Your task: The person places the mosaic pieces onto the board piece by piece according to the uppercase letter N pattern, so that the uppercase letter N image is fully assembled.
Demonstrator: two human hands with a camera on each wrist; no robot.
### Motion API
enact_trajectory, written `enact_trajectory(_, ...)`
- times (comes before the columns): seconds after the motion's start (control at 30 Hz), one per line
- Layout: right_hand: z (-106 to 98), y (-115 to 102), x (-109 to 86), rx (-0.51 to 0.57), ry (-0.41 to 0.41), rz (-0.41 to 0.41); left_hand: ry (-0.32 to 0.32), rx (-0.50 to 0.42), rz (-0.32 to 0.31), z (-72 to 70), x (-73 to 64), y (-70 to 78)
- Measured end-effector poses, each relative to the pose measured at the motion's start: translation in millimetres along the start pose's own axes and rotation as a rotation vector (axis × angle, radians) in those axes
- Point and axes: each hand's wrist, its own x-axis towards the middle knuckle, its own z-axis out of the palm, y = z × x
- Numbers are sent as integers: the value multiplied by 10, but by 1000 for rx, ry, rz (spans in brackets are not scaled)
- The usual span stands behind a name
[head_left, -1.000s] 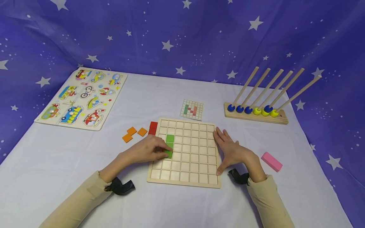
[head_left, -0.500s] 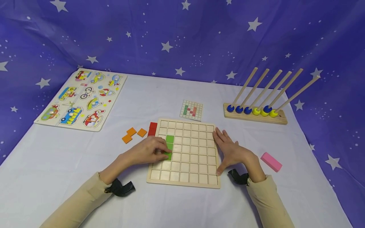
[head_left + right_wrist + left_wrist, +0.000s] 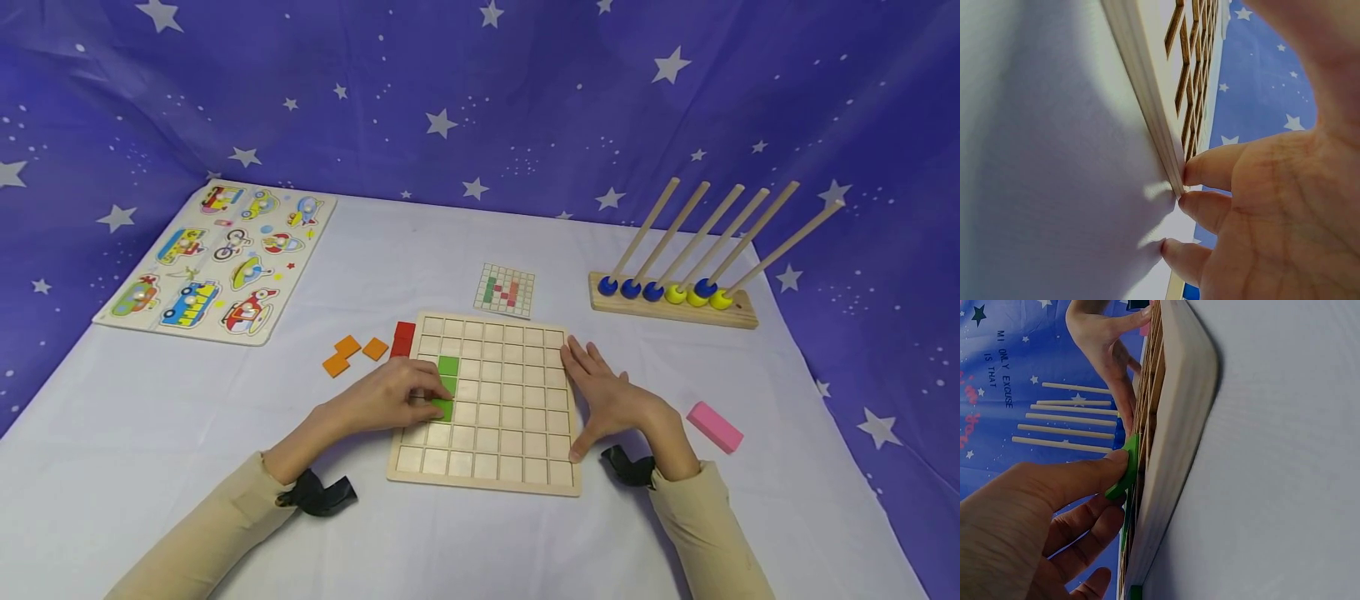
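A wooden grid board (image 3: 487, 482) lies in front of me. My left hand (image 3: 390, 393) is over its left side, pinching a green tile (image 3: 1124, 470) between thumb and fingers. In the left wrist view that tile is tilted, with one edge at the grid. Two more green tiles, the upper one (image 3: 448, 366) in plain sight, sit in the same column above it. My right hand (image 3: 615, 400) has its fingers spread along the board's right edge. In the right wrist view its fingertips (image 3: 1200, 172) touch the board's rim.
Red tiles (image 3: 402, 333) and several orange tiles (image 3: 347, 347) lie left of the board. Behind it is a small pattern card (image 3: 505, 290). A vehicle puzzle (image 3: 217, 258) stands back left, a peg stand with beads (image 3: 675, 308) back right. A pink block (image 3: 715, 427) lies at right.
Both hands stay in nearly the same place. The lowest green tile, in the left hand, shifts only slightly at the board; the camera view moves a little.
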Motion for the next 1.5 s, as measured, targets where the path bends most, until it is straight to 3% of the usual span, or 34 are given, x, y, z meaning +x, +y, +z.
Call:
enact_trajectory(0.83, 1, -11, -8, 1, 1, 2, -19, 6, -17, 4, -3, -14)
enact_trajectory(1.5, -5, -16, -11, 7, -3, 6, 9, -15, 49, 1, -1, -19)
